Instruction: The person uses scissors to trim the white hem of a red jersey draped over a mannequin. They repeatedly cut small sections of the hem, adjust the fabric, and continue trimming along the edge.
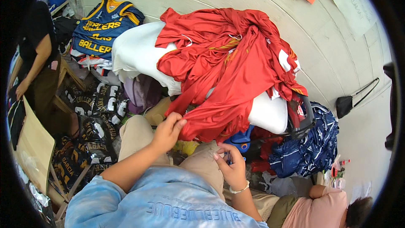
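A heap of shiny red garments with yellow and white trim lies over a white padded board, which looks like an ironing board. My left hand is closed on the near edge of the red cloth, thumb and fingers pinching it. The cloth hangs from there toward my lap. My right hand is just below the cloth's lower edge, above my thigh. Its thumb and fingers are curled together; whatever is between them is too small to make out. A blue object with an orange dial sits partly hidden under the board.
A dark metal-framed stand is at the board's right end. Navy patterned garments are piled beyond it. Black jerseys in plastic and a navy-yellow jersey lie left. Other people are at both sides; a wooden chair stands left.
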Available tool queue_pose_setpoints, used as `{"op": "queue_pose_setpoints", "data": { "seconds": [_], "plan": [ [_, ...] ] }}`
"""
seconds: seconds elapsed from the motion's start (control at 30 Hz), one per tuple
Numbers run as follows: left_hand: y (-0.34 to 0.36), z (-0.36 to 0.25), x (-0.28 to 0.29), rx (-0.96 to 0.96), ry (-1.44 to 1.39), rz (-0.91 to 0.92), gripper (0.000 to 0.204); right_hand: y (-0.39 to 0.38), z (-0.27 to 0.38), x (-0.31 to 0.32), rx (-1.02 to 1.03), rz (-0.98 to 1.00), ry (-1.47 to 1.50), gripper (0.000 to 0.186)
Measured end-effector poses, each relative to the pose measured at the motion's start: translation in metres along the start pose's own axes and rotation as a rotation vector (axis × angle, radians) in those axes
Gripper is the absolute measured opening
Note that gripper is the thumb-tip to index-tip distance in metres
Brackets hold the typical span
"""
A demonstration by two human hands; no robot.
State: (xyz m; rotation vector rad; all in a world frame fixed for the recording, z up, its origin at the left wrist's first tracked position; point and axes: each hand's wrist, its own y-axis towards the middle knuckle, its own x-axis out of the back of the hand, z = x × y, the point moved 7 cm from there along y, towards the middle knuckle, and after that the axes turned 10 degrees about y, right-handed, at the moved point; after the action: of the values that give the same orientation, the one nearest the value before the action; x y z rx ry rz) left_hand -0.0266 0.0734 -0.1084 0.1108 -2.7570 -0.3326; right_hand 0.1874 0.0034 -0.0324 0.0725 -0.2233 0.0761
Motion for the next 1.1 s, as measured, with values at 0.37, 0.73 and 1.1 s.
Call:
{"op": "queue_pose_setpoints", "data": {
  "seconds": [0.37,0.73,1.1],
  "plan": [
    [-0.048,-0.056,0.013,-0.024,-0.021,0.541,0.030,0.015,0.021,-0.035,0.196,-0.075,0.437,0.045],
    [-0.045,-0.016,0.032,0.320,-0.732,0.328,0.039,0.027,0.043,-0.037,0.352,-0.045,-0.069,0.036],
    [-0.044,-0.078,0.007,-0.054,-0.730,0.591,0.067,0.002,-0.006,-0.046,0.138,0.039,0.108,0.034]
  ]
}}
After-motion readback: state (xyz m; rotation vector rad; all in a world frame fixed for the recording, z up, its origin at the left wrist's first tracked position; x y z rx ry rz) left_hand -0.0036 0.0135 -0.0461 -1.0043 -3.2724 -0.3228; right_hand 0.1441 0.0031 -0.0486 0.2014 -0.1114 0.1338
